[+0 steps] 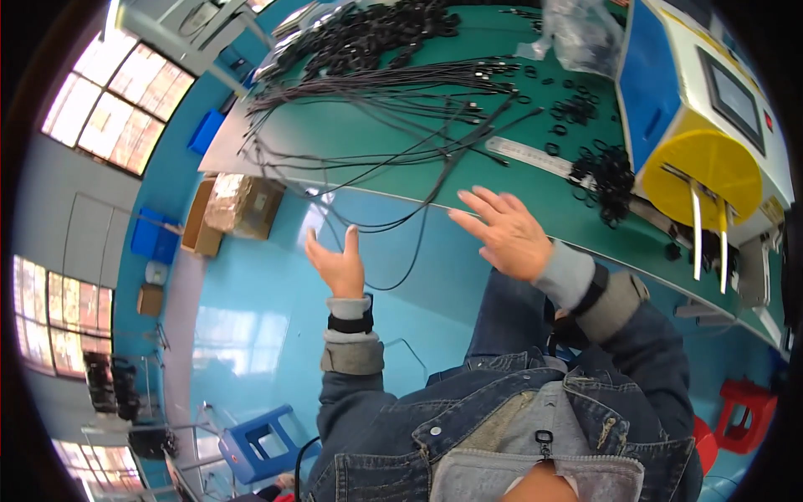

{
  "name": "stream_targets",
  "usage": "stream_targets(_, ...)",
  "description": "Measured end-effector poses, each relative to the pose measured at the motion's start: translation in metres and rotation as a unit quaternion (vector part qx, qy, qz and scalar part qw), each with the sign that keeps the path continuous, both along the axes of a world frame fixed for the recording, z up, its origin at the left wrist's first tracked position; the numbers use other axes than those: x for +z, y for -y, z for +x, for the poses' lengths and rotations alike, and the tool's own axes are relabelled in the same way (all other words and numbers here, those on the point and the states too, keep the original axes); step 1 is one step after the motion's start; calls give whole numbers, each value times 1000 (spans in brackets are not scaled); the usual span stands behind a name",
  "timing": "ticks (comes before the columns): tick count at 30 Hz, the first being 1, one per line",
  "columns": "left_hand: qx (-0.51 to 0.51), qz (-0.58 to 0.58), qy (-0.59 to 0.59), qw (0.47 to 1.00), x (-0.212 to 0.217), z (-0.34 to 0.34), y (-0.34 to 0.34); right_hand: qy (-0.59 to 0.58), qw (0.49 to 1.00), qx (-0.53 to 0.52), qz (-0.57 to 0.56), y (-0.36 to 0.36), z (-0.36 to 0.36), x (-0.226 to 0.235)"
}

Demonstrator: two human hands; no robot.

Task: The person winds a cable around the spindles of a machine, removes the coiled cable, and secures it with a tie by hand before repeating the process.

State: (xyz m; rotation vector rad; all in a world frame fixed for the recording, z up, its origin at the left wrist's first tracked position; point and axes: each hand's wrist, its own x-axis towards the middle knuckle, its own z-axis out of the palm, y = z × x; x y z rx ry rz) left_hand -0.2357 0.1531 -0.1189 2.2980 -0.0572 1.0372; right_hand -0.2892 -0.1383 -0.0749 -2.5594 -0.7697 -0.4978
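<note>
My left hand (pixel 339 266) is raised in front of the table edge, thumb and fingers apart, with nothing visible in it. Farther right, my right hand (pixel 508 236) hovers by the edge, its fingers stretched out and also holding nothing visible. Between them black cables (pixel 406 219) hang in loops over the edge, close to the left fingers; whether they touch is hard to tell. A bundle of black cables (pixel 376 81) with pale connector ends lies across the green table (pixel 577 219). Behind the bundle is a heap of coiled black cables (pixel 368 38).
At right stands a white and blue machine (pixel 661 92) with a yellow disc (pixel 703 177) and protruding prongs. Near it lie small black rings (pixel 606 171) and a pale ruler-like strip (pixel 527 156). Cardboard boxes (pixel 242 205) and a blue stool (pixel 263 443) stand on the floor.
</note>
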Motion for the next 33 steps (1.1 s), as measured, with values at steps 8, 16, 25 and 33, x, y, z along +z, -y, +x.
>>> stream_targets(8, -170, -755, -408, 484, -68, 54, -76, 83, 981, 21, -173, -55, 100, -49)
stream_targets(16, -363, -457, -302, 754, 142, 272, -87, -78, 992, 75, -57, -58, 102, -29)
stream_targets(25, -327, -156, -128, 923, 251, 323, 38, -92, 991, -99, 18, -38, 115, -48)
stream_targets(33, -52, 87, 42, 994, 288, 327, -91, -68, 952, -188, 230, -21, 144, -64)
